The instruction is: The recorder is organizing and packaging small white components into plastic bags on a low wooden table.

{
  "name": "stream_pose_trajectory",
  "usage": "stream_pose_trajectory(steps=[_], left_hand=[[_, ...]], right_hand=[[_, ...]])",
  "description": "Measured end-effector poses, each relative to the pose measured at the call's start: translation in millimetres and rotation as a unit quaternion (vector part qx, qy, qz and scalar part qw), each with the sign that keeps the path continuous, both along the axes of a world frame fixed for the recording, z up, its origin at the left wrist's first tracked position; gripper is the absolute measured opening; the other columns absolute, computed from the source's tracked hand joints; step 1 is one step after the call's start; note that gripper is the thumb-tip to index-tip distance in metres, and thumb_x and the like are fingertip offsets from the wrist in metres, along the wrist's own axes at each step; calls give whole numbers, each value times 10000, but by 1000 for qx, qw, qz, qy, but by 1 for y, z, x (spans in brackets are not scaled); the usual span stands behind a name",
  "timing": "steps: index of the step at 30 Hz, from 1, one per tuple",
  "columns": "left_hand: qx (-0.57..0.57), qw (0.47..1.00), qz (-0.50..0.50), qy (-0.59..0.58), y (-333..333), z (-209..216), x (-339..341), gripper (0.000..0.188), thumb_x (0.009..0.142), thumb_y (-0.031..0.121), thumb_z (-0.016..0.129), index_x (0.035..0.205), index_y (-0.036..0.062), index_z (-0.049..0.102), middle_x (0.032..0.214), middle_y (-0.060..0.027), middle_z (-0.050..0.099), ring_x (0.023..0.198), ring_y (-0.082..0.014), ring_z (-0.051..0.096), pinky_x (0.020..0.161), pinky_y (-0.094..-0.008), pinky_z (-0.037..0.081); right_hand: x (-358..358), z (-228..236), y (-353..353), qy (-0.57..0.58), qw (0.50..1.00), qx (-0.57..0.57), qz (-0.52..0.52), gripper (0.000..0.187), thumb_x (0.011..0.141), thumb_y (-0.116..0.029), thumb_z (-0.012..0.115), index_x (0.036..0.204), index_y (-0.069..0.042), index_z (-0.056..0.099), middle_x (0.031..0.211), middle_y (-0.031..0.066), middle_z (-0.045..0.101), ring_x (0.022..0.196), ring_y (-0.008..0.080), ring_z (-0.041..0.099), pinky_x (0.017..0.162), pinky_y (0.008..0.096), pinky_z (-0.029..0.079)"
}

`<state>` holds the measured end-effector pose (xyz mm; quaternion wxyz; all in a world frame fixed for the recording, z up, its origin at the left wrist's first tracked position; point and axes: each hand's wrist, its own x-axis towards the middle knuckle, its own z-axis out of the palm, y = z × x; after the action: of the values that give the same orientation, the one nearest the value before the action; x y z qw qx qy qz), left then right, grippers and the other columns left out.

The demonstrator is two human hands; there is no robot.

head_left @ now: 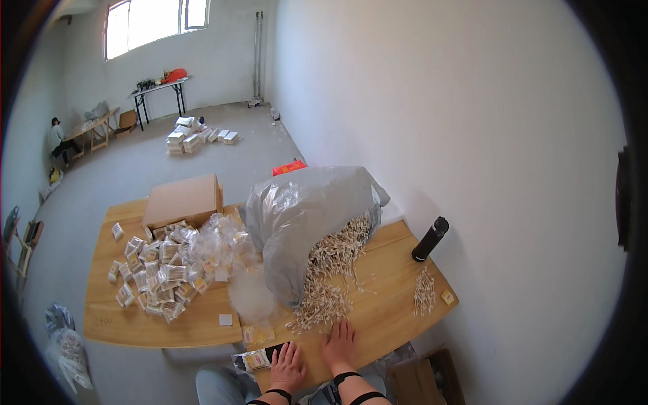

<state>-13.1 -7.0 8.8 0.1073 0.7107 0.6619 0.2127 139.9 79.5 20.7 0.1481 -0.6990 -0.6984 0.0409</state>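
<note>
My left hand [288, 368] rests palm down at the near edge of the table, fingers stretched out, beside a small black item and a clear packet with a yellow-and-white label [256, 360]. To its right, my right hand [340, 345] lies flat and open on the wood. Its fingertips are at the near edge of a loose heap of cotton swabs [322, 307]. The swabs spill from a big grey plastic bag [287, 216] lying on its side. Neither hand shows anything held. Between bag and hands lies a flat yellowish packet [258, 334].
Many filled swab packets [162, 277] are piled at left by a cardboard box [181, 202] and crumpled clear bags [223, 246]. A black bottle [430, 239] stands at right near a small swab group [424, 293]. Against the far left wall, a person [59, 140] sits at another table.
</note>
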Motion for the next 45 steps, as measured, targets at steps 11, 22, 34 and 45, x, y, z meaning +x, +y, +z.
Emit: stream_pose_trajectory(steps=[11, 22, 34, 45], left_hand=[[-13, 1000, 3, 17, -1, 1, 0, 558, 891, 380, 545, 1380, 117, 488, 1504, -94, 392, 1424, -247, 306, 1164, -491, 182], [-15, 1000, -1, 15, 0, 8, 0, 542, 893, 357, 559, 1357, 84, 498, 1494, -119, 393, 1416, -268, 311, 1161, -495, 186], [-27, 999, 8, 44, 2, 11, 0, 551, 898, 365, 553, 1386, 121, 480, 1511, -72, 381, 1424, -218, 302, 1166, -467, 189], [-35, 999, 11, 39, -1, 12, 6, 557, 890, 356, 561, 1384, 113, 478, 1512, -76, 377, 1422, -222, 302, 1171, -468, 187]], right_hand=[[0, -6, 1, -26, 999, 22, 8, 558, 905, -356, 500, 1345, -13, 479, 1443, 174, 435, 1391, 345, 316, 1148, 543, 190], [0, -9, 2, -30, 998, 52, 9, 546, 896, -336, 518, 1328, -5, 481, 1431, 179, 444, 1381, 355, 327, 1139, 559, 210], [-2, -5, 3, -27, 998, 46, 15, 531, 899, -323, 524, 1317, 2, 483, 1423, 182, 447, 1383, 358, 325, 1141, 561, 206], [3, -3, 1, -23, 999, 38, 9, 533, 902, -329, 527, 1322, -4, 485, 1436, 175, 445, 1387, 344, 329, 1142, 547, 215]])
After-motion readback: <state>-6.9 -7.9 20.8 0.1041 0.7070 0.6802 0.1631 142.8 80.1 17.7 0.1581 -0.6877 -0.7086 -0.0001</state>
